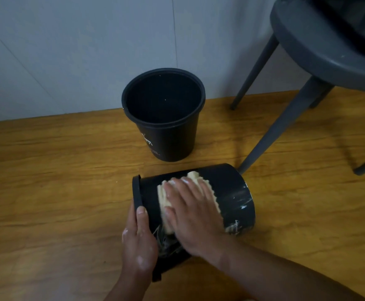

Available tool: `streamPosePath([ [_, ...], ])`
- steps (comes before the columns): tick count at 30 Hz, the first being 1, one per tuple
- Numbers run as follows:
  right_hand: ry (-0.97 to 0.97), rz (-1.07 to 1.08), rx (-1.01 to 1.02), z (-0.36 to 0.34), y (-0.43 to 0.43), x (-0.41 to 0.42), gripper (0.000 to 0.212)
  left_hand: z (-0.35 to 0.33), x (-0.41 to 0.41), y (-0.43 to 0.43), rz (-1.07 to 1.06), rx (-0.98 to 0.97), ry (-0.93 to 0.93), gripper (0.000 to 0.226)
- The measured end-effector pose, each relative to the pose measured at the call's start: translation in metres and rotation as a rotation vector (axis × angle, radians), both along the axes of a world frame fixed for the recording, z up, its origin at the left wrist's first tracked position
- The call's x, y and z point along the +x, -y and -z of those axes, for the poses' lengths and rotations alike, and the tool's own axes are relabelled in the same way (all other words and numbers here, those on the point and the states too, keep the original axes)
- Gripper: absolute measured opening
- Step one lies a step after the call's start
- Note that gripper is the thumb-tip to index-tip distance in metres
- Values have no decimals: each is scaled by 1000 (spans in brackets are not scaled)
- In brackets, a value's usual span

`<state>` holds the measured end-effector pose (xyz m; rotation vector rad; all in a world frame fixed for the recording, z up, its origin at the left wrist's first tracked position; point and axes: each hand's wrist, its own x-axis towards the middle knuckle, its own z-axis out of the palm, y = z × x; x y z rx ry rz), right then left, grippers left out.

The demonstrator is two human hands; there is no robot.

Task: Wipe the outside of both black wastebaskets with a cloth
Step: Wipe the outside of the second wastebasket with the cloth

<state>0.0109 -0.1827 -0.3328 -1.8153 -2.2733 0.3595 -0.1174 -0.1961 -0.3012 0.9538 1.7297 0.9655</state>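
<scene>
Left hand [139,242] curled in a grip; right hand [190,213] flat, fingers straight.

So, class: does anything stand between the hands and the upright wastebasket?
Nothing visible. The left hand and right hand are on the tipped wastebasket; only bare floor separates it from the upright wastebasket.

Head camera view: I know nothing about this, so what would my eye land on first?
First, the right hand pressed flat on a pale yellow cloth against the side of a black wastebasket lying on the wooden floor in the near centre, while the left hand grips its rim. Just behind it a second black wastebasket stands upright near the wall, and a grey chair fills the upper right corner.
</scene>
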Motion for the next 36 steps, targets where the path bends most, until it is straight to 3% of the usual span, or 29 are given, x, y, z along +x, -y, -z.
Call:
streamPosePath([
  [8, 11, -139, 10, -3, 2, 7, 54, 6, -1, -2, 9, -20, -11, 36],
  [16, 77, 51, -56, 18, 1, 111, 56, -1, 1, -1, 12, -20, 57, 32],
  [21, 39, 241, 0, 14, 3, 75, 57, -3, 4, 3, 25, -7, 60, 29],
  [25, -28, 10, 17, 5, 22, 7, 56, -1, 3, 3, 15, -31, 34, 33],
  [29, -3, -129, 29, 6, 21, 5, 59, 4, -2, 1, 1, -13, 25, 37],
  [36, 19, 205, 11, 26, 4, 107, 65, 3, 1, 2, 15, 9, 33, 35],
])
